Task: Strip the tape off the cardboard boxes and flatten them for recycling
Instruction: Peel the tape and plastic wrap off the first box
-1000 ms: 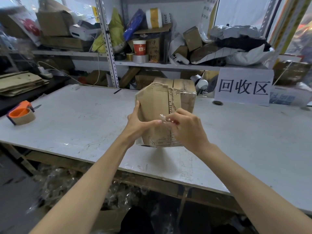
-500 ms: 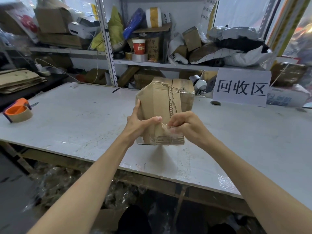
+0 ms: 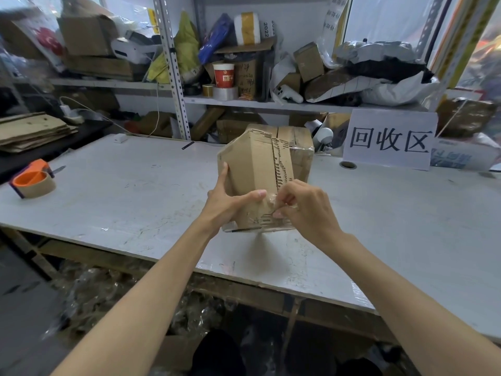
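1. Two bare arms come up from the lower edge: the long, slim left forearm (image 3: pixel 151 291) and the equally slim right forearm (image 3: pixel 406 294), both uncovered along all the length in view.
2. The left hand (image 3: pixel 225 204) is bare, and its thumb shows a short, trimmed nail.
3. The right hand (image 3: pixel 311 213) is bare too, with knuckles ridging its back.
4. The fingers (image 3: pixel 223 172) are long and slender.
5. Both wrists are bare skin.

Brown cardboard box (image 3: pixel 260 169) on a white table (image 3: pixel 130 191); orange tape dispenser (image 3: pixel 32 180); red-and-white cup (image 3: pixel 223 75).
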`<state>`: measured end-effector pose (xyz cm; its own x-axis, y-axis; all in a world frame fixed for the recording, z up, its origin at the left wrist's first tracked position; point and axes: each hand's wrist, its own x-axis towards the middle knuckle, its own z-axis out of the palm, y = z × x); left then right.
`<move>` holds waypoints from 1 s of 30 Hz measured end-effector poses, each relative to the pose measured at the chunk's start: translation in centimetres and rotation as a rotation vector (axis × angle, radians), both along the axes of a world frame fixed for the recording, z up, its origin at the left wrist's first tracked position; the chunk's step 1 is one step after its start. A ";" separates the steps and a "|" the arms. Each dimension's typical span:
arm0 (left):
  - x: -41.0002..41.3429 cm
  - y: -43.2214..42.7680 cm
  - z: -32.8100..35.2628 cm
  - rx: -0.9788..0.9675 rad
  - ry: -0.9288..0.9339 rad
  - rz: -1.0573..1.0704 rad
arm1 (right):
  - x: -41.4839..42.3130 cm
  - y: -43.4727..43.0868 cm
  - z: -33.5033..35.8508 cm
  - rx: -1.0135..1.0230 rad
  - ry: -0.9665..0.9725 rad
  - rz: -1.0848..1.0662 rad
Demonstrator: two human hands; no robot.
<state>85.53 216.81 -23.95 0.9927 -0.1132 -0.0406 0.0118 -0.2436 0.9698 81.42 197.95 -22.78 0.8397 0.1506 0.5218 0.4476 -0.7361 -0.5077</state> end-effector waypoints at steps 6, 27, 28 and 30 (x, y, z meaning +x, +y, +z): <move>0.4 -0.6 0.3 -0.044 0.025 0.124 | -0.3 -1.1 0.9 -0.171 0.177 0.187; 0.6 -3.3 0.8 0.155 0.030 0.355 | -1.0 1.5 -1.0 -0.042 -0.038 -0.145; 0.6 -3.4 0.7 0.157 0.029 0.357 | -0.8 1.5 -0.9 -0.038 -0.018 -0.165; 0.8 -3.5 0.6 0.160 0.017 0.348 | -0.4 1.3 -1.0 0.016 0.038 -0.127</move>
